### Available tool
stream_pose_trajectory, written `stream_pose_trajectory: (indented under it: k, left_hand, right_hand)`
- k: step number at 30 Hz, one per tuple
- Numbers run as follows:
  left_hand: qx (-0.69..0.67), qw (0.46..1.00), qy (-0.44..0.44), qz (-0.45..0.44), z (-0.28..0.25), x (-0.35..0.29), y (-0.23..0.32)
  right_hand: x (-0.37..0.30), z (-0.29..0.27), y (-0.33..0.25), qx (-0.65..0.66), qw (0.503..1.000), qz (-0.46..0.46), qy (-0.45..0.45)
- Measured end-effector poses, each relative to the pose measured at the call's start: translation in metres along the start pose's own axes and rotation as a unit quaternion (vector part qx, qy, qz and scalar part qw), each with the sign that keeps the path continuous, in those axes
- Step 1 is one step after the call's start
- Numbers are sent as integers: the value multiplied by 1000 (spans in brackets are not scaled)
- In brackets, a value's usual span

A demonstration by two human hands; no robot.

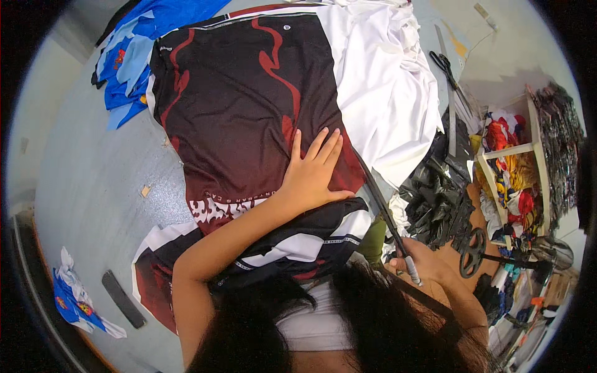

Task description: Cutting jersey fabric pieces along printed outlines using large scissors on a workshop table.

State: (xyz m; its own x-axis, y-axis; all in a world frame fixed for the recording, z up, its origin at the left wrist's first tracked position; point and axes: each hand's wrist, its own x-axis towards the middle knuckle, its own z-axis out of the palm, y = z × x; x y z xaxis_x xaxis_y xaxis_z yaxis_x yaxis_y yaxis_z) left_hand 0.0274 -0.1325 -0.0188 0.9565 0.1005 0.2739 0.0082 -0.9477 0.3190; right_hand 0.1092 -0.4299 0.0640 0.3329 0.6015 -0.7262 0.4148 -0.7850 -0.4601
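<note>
- Blue cloth (177, 17), upper left — cut by the top edge
- Right hand (428, 261), lower right — fingers partly hidden
- Round mark (286, 27), top centre: too small to tell

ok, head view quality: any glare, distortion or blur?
Head view: black rim, table edge bowed by the fisheye; head view: soft glare on the table left of the dark shirt; head view: white cloth bright, folds readable; head view: left hand shows no obvious motion blur.

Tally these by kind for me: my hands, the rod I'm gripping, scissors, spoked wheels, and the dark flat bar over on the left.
Left hand and right hand: 2
Black rod: 1
Scissors: 1
Spoked wheel: 1
Dark flat bar: 1
Total: 6
</note>
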Motion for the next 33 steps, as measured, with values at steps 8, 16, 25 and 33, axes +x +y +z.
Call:
stream_pose_trajectory:
  k: [8, 16, 25, 33]
  left_hand:
    - [3, 1000, 1, -2, 0, 0, 0]
    - [3, 1000, 1, -3, -1, 0, 0]
    - [-6, 1000, 7, -5, 1, -2, 1]
    - [-4, 1000, 2, -4, 1, -4, 2]
  right_hand:
    - [-2, 4, -5, 11, 999, -7, 31]
    - [-4, 15, -4, -27, 998, -24, 48]
    - [-4, 5, -28, 66, 997, -37, 14]
    - [21, -4, -48, 33, 999, -18, 12]
